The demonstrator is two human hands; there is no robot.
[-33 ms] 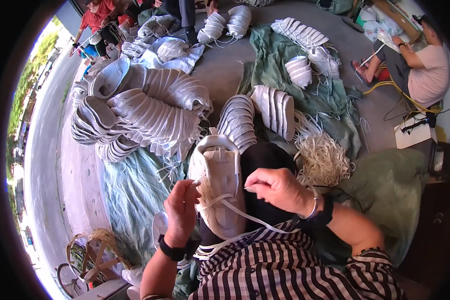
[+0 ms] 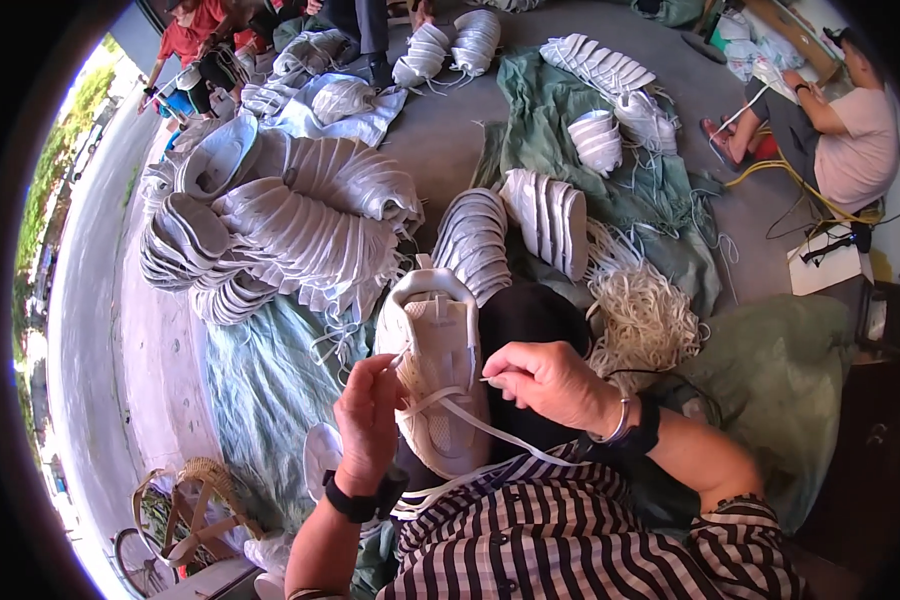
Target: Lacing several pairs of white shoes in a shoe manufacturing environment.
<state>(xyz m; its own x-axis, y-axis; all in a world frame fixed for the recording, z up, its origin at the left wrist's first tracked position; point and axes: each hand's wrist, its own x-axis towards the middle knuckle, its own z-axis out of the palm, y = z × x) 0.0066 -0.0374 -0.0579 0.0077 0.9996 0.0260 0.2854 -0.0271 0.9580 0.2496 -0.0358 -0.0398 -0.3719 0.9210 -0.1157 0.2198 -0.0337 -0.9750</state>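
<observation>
A white shoe upper point(image 2: 444, 335) lies lengthwise in front of me, its heel loop pointing away and its toe toward my body. White shoelace point(image 2: 475, 425) crosses over its front part and trails to the right. At the upper's left eyelet edge, my left hand point(image 2: 372, 415) is pinched on a lace end whose tip shows by the eyelets. My right hand point(image 2: 560, 385), pinched just off the right side, holds a thin pale tip that looks like the other lace end. More lace point(image 2: 425, 503) lies across my striped shirt.
Stacked shoe uppers point(image 2: 305, 225) rise at the left, with smaller stacks point(image 2: 473, 240) ahead. A heap of loose laces point(image 2: 645, 310) lies right of my knee. Green sheeting point(image 2: 270, 390) covers the floor. A woven basket point(image 2: 195, 510) stands lower left. A seated person point(image 2: 850, 130) works at the far right.
My right hand has shifted slightly left, nearer to the shoe upper. The left hand keeps nearly the same place at the eyelets.
</observation>
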